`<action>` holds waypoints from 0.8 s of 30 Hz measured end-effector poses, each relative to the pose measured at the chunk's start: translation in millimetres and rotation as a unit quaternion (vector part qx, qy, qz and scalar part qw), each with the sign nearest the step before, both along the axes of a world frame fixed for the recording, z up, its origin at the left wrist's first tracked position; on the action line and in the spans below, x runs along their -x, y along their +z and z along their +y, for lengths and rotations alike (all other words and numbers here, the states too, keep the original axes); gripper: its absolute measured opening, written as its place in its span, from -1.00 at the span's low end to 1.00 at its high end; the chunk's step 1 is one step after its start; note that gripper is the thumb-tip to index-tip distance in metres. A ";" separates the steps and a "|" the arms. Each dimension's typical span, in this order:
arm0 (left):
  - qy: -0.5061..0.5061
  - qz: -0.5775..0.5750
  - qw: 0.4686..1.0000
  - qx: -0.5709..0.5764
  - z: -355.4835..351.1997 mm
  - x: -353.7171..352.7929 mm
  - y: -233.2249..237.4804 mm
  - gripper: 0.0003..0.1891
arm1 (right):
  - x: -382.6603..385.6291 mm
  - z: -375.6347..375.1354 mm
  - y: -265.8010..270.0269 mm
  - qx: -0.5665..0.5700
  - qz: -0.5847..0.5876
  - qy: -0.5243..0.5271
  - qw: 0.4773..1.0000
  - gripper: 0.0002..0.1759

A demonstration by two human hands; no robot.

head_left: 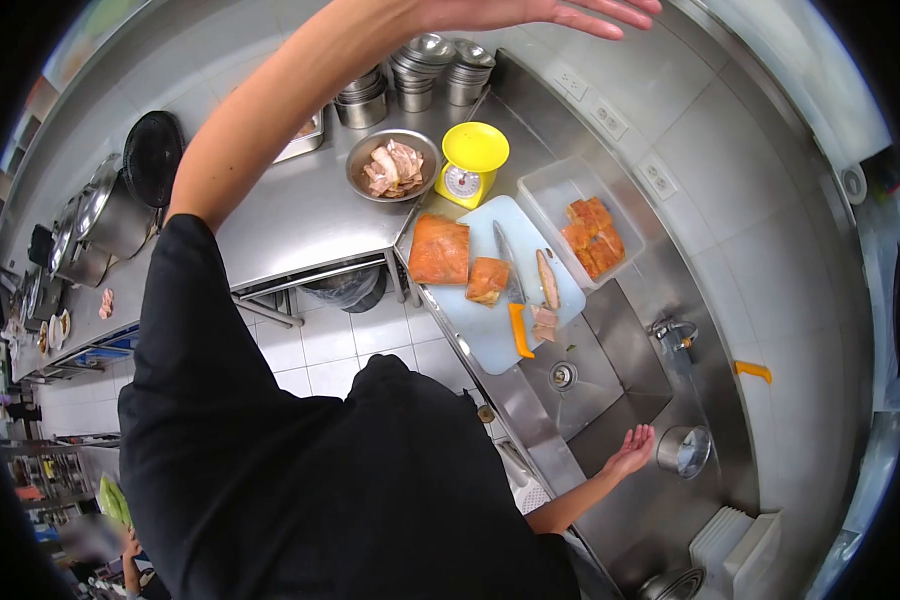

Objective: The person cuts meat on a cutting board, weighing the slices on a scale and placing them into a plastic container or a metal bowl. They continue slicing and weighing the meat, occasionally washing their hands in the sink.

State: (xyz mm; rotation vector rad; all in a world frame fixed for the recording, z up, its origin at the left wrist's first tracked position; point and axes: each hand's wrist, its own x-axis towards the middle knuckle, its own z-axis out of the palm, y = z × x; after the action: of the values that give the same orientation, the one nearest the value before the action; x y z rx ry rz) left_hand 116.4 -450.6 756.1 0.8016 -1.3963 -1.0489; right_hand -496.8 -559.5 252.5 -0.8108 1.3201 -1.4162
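Observation:
My left hand (545,12) is raised at the top edge of the view, fingers stretched out and nothing in them. Over the sink side, my right hand (630,455) is open and palm up, just beside a round metal bowl (684,452). A pale cutting board (493,335) spans the counter by the sink. On it lie a large piece of browned meat (439,250), a smaller piece (488,281), thin slices (544,322) and a knife with an orange handle (521,332). Neither hand touches these.
A clear plastic tub (540,205) holds more browned pieces. Behind the board stand a yellow kitchen scale (475,160) and a metal bowl of sliced meat (356,178). The sink (595,385) has a faucet (675,332). Pots (115,215) line the left counter; another person's hand (131,545) shows lower left.

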 end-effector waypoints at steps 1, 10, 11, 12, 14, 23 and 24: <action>-0.010 0.027 1.000 0.001 -5.5 -2.6 -5.7 -0.21 | -4.7 -1.2 3.9 0.001 -0.007 -0.004 1.000 -0.43; -0.089 0.103 0.990 0.030 -23.3 13.4 -13.3 -0.20 | -82.5 -83.0 25.8 0.076 -0.090 0.033 0.993 -0.39; -0.111 0.099 0.988 0.036 -25.6 9.3 -11.2 -0.20 | -92.7 -96.9 28.1 0.085 -0.099 0.036 0.991 -0.39; -0.120 0.097 0.987 0.038 -27.4 4.8 -8.4 -0.20 | -103.1 -110.0 30.4 0.098 -0.100 0.029 0.990 -0.39; -0.139 0.091 0.985 0.042 -31.2 -7.4 -1.5 -0.19 | -122.7 -134.7 35.0 0.128 -0.104 0.012 0.986 -0.39; -0.175 0.073 0.979 0.070 -36.2 -106.2 15.8 -0.18 | -218.9 -193.5 69.0 0.255 -0.034 -0.142 0.956 -0.38; -0.187 0.077 0.977 0.068 -37.5 -121.1 17.1 -0.18 | -231.2 -193.9 69.7 0.265 -0.032 -0.142 0.953 -0.37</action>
State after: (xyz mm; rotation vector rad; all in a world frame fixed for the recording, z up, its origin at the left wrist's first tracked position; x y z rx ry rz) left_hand 237.5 -488.2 773.3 0.3542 -1.5005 -1.2577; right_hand -265.6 -753.4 322.2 -0.9346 1.0420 -2.0592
